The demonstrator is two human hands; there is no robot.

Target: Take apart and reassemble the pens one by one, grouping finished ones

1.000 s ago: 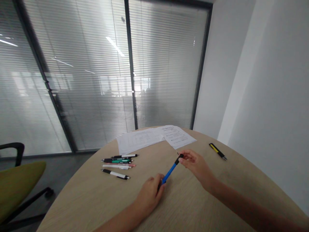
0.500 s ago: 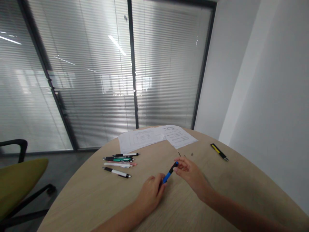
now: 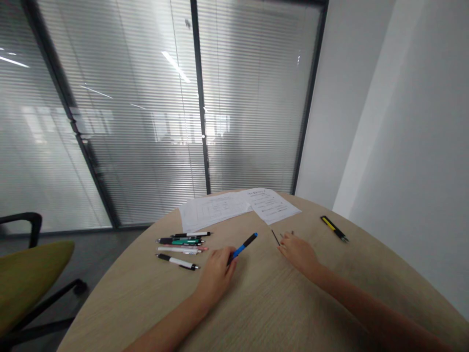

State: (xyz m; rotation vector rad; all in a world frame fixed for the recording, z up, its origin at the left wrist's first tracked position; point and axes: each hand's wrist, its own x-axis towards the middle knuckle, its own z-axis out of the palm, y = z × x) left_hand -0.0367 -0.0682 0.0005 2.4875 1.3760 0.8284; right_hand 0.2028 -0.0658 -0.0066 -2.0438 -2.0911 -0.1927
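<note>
The left hand [image 3: 216, 266] has its fingers clamped on the near end of a blue plastic pen [image 3: 242, 245]. It holds the pen just above the pale wooden round worktop [image 3: 256, 313]. The right hand [image 3: 298, 252] lies palm down on the worktop, well apart from the pen. Its fingertips are at a thin dark rod [image 3: 275, 237] that lies loose on the wood. Whether those fingers are closed on anything or only resting there cannot be told; they look loosely bunched.

The step in hand looks like work on the pen's parts, with the barrel kept in one hand while the other attends to the small pieces beside it. Lifting so thin a rod off a flat surface would call for a fine pinch at one end, or a roll onto a fingertip, with the barrel held steady.

The pen's long axis runs from the left fingers outward, away from the person and towards the right hand. Its black far end points at the white printed paper sheets [image 3: 238, 205]. It is tilted slightly upward rather than lying flat.

Beyond the left fingers, on their outer side, lies a row of black, green, pink and white pens [image 3: 181, 242]. A yellow-and-black pen [image 3: 334, 229] lies past the right fingers, well apart from them.
</note>
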